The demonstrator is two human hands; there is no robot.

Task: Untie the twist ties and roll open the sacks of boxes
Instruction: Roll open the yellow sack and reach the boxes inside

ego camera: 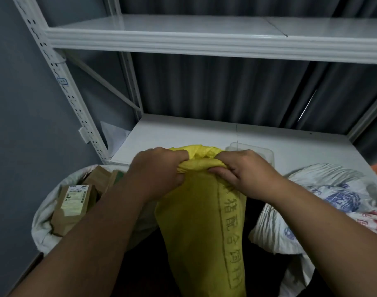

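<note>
A yellow woven sack (196, 221) with dark printed characters stands upright in front of me. Its top edge is folded into a thick roll. My left hand (159, 172) grips the left end of that roll, fingers curled over it. My right hand (243, 172) grips the right end, thumb under and fingers over. I see no twist tie on the yellow sack. To the left, a white sack (44, 228) stands with its mouth rolled open, showing brown cardboard boxes (74, 206) with labels.
A white sack with blue and red print (324, 202) lies at the right. Behind the sacks is a white metal shelf (183, 133) holding a clear plastic container (262, 152). A second shelf board (204, 37) runs overhead. A grey wall is at the left.
</note>
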